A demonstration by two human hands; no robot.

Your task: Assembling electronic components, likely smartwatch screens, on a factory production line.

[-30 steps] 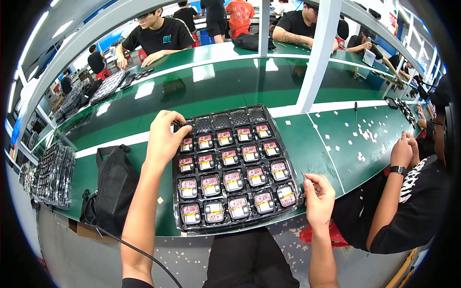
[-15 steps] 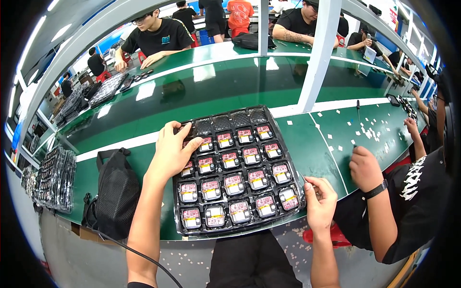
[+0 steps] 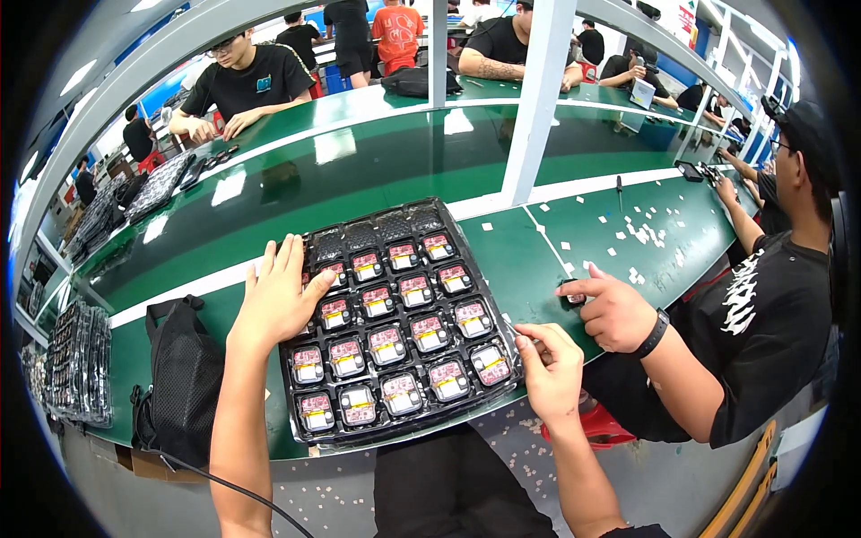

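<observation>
In front of me a black plastic tray (image 3: 372, 289) sits at the bench edge, slightly turned. Most of its pockets hold small square electronic modules (image 3: 387, 347) with red boards, silver blocks and yellow strips; several far pockets hold none. My left hand (image 3: 280, 291) lies over the tray's left side, fingers stretched out and thumb reaching toward a module. Beside the right rim my right hand (image 3: 551, 363) is closed in a pinch. A small pale tip shows at its fingertips, too little to name.
At the right, a co-worker's hand (image 3: 619, 314) is at a small dark module (image 3: 571, 292). White square pieces (image 3: 644, 235) and a screwdriver (image 3: 619, 191) lie beyond. A black bag (image 3: 186, 372) and stacked trays (image 3: 81, 363) stand left. A grey post (image 3: 536, 108) rises behind.
The whole scene has shifted left in view. My left fingers have straightened out from a bent pose at the tray's edge. The co-worker's hand has come down to a small module.
</observation>
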